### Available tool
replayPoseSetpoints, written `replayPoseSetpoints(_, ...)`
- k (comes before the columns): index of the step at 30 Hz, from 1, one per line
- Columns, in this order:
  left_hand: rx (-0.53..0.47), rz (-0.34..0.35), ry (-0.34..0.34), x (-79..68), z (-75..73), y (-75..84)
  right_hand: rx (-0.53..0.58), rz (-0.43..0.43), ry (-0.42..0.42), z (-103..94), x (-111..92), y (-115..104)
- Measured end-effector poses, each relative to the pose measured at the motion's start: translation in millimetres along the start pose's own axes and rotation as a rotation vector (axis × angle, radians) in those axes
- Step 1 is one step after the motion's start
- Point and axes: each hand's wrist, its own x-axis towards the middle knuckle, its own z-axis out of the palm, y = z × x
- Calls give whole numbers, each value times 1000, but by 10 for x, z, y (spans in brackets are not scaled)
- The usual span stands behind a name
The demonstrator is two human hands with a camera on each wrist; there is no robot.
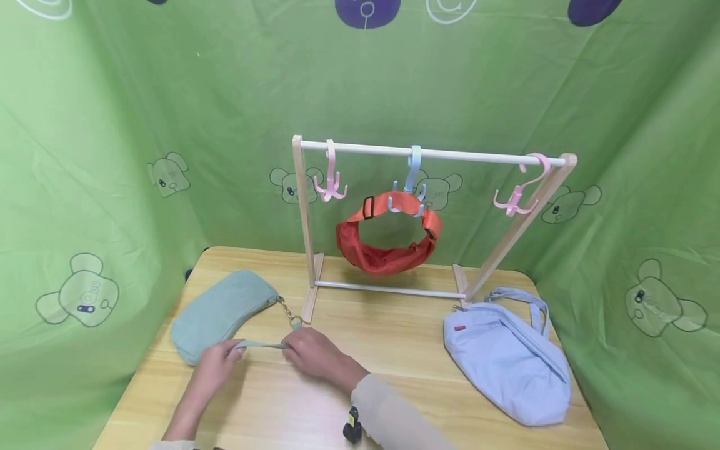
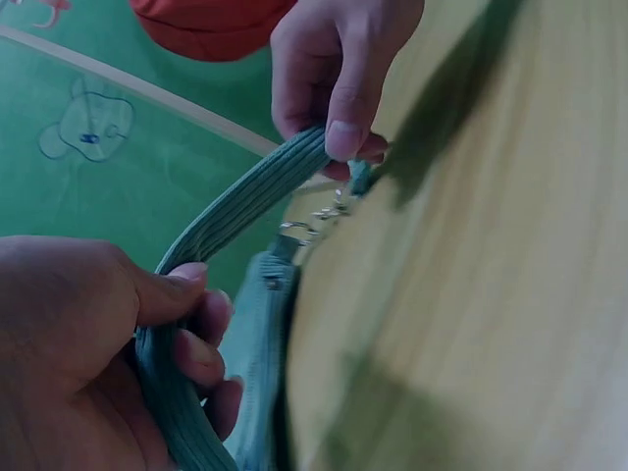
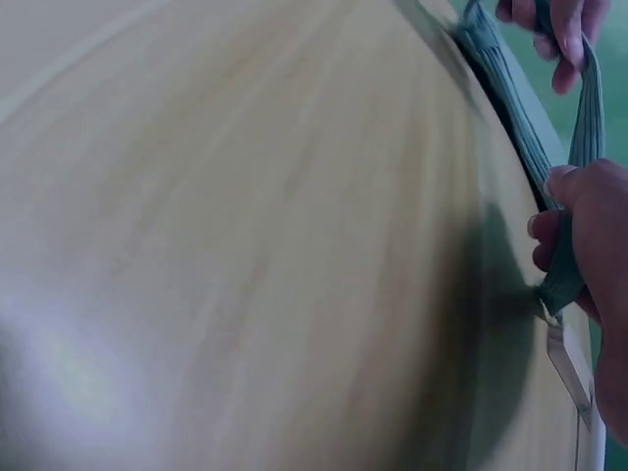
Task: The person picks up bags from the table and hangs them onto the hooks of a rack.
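Observation:
A pale green handbag (image 1: 222, 312) lies at the left of the table, with a short metal chain (image 1: 287, 307) at its right end. Its ribbed green strap (image 2: 245, 201) is stretched between both hands. The left hand (image 1: 216, 362) pinches the strap between thumb and fingers, near the bag's front edge. The right hand (image 1: 315, 353) grips the strap close to the chain end, thumb on top in the left wrist view. In the right wrist view the strap (image 3: 589, 108) runs from one hand to the other, with the bag behind it.
A rack with a white rail (image 1: 371, 149) stands at the back. A red waist bag (image 1: 385, 256) hangs from a blue hook (image 1: 413, 169). Pink hooks (image 1: 330, 172) hang on either side. A light blue bag (image 1: 506, 362) lies at the right of the table (image 1: 394, 337).

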Motion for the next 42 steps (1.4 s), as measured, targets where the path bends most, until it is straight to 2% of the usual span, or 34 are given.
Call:
replayPoseSetpoints(4, 1, 35, 55, 48, -79, 106, 17, 11, 55, -134, -9, 87)
replayPoseSetpoints(7, 5, 84, 128, 91, -117, 167, 14, -12, 93, -241, -7, 137)
replayPoseSetpoints(12, -16, 163, 216, 136, -146, 214, 50, -11, 93, -398, -13, 179)
replayPoseSetpoints(17, -9, 205, 274, 143, -220, 252, 130, 29, 102, -505, -39, 230)
replayPoseSetpoints(22, 14, 231, 302, 156, -299, 294, 181, 59, 150, -590, -87, 262)
replayPoseSetpoints(30, 4, 212, 316, 107, -378, 421, 265, 36, 233, -749, -131, 207)
replayPoseSetpoints(36, -74, 234, 305, 60, -475, 608, 372, 31, 308, -910, -174, 158)
replayPoseSetpoints(42, -94, 271, 325, 73, -590, 822, 372, -2, 403, -1117, -181, 140)
